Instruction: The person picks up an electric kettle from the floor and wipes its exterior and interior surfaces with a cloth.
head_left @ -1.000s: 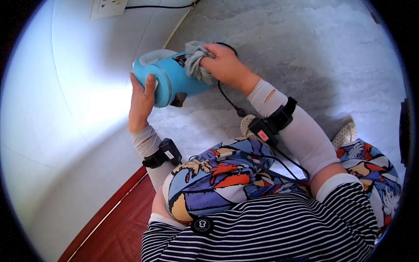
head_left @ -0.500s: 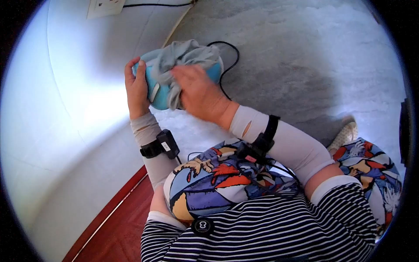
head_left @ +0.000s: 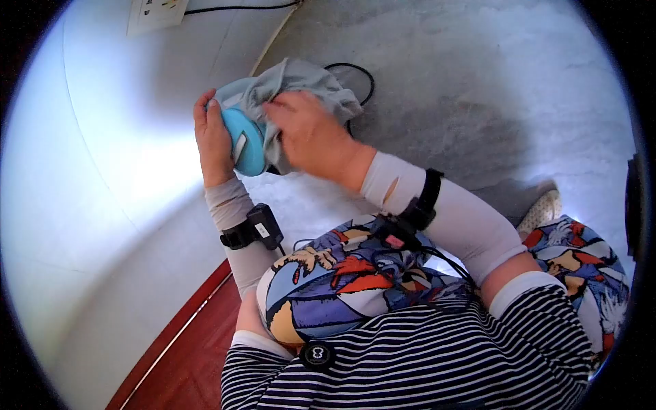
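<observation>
A light-blue kettle-like container [head_left: 247,152] lies tilted at the upper middle, its lid end towards the left. My left hand [head_left: 214,140] grips that end, fingers and thumb around the lid. A grey cloth [head_left: 311,80] is draped over the body and hides most of it. Pressed onto the cloth, my right hand [head_left: 307,133] has its fingers closed on a fold near the lid. A black cord [head_left: 369,78] loops out beyond the cloth on the right.
A pale curved wall [head_left: 102,171] rises on the left, with a socket plate [head_left: 156,14] and a black cable at the top. Grey marbled floor [head_left: 451,89] spreads behind. A red surface [head_left: 181,348] is at lower left, and a shoe [head_left: 543,208] at right.
Over the last second my right hand has moved left with the cloth, from the container's far end towards the lid. The cloth has spread over the body. My left hand has shifted slightly up.
</observation>
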Available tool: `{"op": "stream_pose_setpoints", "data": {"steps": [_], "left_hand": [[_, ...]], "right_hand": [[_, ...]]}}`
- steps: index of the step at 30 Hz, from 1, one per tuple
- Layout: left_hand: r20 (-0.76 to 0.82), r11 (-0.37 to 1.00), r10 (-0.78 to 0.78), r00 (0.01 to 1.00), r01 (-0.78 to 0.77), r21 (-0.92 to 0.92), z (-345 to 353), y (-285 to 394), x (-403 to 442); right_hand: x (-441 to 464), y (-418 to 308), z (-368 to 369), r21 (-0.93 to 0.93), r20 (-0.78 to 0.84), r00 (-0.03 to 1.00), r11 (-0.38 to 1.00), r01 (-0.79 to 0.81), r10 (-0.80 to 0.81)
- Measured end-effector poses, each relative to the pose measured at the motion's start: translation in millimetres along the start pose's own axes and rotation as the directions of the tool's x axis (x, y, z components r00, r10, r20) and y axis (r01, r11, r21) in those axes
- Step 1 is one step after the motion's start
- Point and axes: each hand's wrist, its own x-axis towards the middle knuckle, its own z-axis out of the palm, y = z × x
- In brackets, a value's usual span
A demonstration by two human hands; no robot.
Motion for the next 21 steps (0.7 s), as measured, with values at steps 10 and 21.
{"op": "stream_pose_setpoints", "data": {"steps": [10, 21], "left_hand": [[-0.045, 0.999, 0.001, 0.999, -0.002, -0.036, 5.5, 14.0, -8.4], [-0.077, 0.998, 0.022, 0.997, -0.017, 0.064, 5.0, 22.7, -13.8]], "right_hand": [[-23.4, 20.2, -28.7, -0.307, 0.452, 0.714, 0.845, -0.439, 0.535], [33.0, 122.9, -15.3, -0.329, 0.465, 0.882, 0.94, 0.088, 0.081]]}}
